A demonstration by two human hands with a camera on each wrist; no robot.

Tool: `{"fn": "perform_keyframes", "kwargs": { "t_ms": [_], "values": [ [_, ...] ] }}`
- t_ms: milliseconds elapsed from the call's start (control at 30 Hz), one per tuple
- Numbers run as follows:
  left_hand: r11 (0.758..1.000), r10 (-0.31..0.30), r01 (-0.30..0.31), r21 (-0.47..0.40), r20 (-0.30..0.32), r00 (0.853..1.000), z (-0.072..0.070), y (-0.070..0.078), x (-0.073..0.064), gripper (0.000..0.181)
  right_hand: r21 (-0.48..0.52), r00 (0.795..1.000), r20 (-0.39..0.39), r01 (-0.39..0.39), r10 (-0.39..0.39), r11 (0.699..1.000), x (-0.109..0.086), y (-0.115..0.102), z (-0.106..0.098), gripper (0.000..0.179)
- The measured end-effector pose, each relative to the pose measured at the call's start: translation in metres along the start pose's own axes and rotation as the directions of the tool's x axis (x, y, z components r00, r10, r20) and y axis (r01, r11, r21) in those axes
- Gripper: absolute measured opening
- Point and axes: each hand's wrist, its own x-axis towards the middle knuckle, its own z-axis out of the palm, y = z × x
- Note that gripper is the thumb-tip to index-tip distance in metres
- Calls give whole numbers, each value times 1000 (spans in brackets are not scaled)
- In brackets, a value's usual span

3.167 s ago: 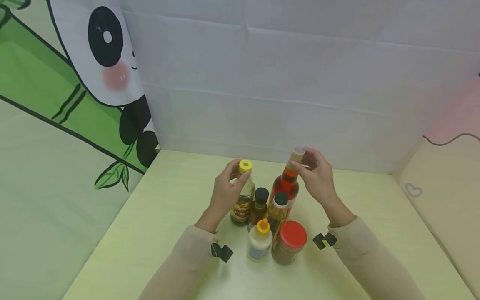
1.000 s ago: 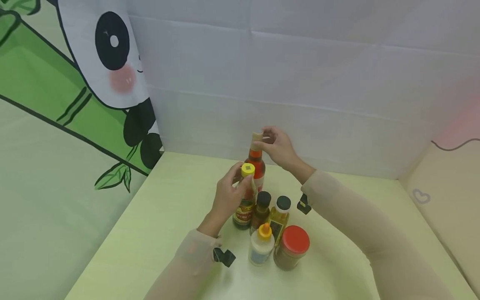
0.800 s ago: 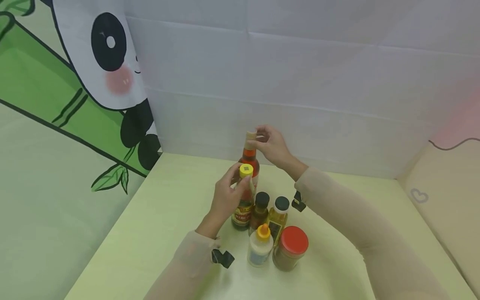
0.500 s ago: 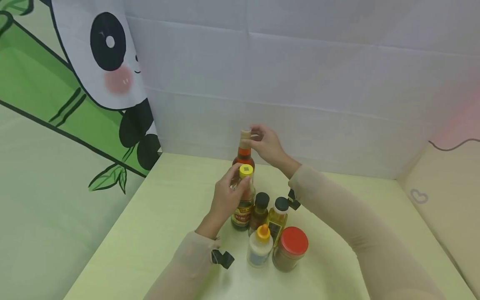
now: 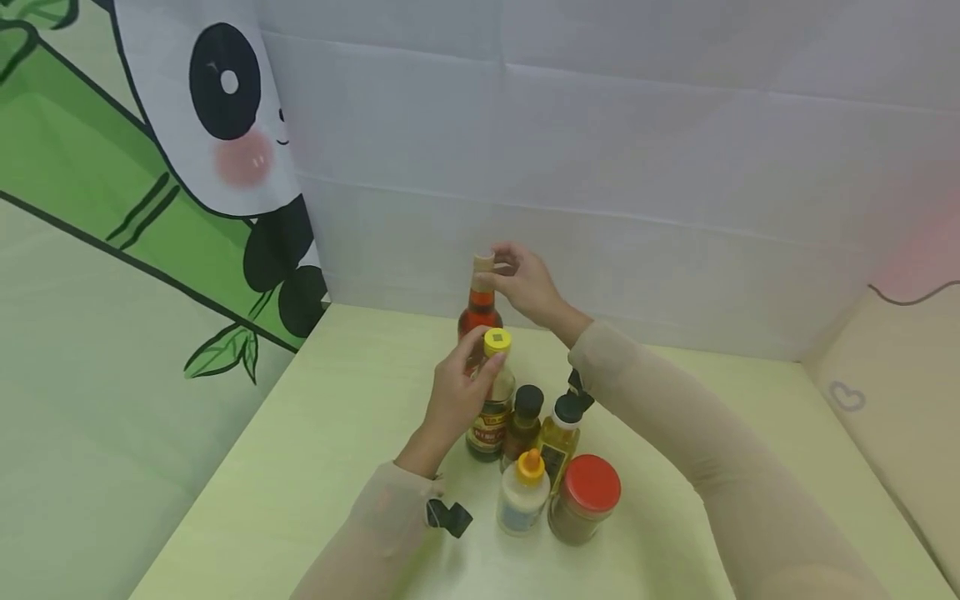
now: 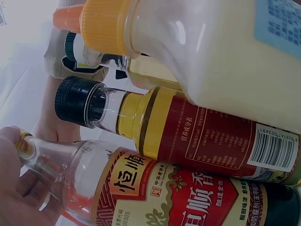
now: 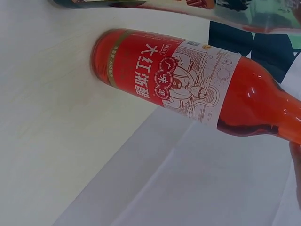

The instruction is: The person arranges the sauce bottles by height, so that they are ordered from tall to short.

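My right hand (image 5: 528, 287) pinches the pale wrapped neck of a red vinegar bottle (image 5: 480, 317), which stands upright behind the group. In the right wrist view that bottle (image 7: 188, 84) shows a red and white label, and its base is close over the tabletop. My left hand (image 5: 455, 392) holds a dark vinegar bottle (image 5: 489, 433) just under its yellow cap, thumb on one side and fingers on the other. This bottle (image 6: 188, 197) shows a red and cream label in the left wrist view. It partly hides the red bottle's lower half in the head view.
Close to the right of the dark vinegar stand a black-capped bottle (image 5: 523, 429) and a yellow oil bottle (image 5: 557, 442). A white squeeze bottle (image 5: 521, 500) with an orange nozzle and a red-lidded jar (image 5: 585, 508) stand in front. A pale wall sheet (image 5: 600, 183) rises behind the table.
My right hand has carried the red vinegar bottle from the group's back right leftward, to behind the dark vinegar bottle. My left hand keeps its hold in place.
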Motion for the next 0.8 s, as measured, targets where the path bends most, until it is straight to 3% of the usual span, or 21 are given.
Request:
{"fn": "perform_keyframes", "kwargs": {
  "t_ms": [300, 800],
  "values": [
    [1000, 6, -6, 6, -6, 1000, 0, 1, 0, 35, -40, 998, 63, 27, -25, 999, 9, 1, 1, 41],
    [1000, 2, -3, 30, 7, 1000, 2, 3, -1, 36, -30, 995, 101, -9, 12, 1000, 12, 1, 4, 47]
  ]
}}
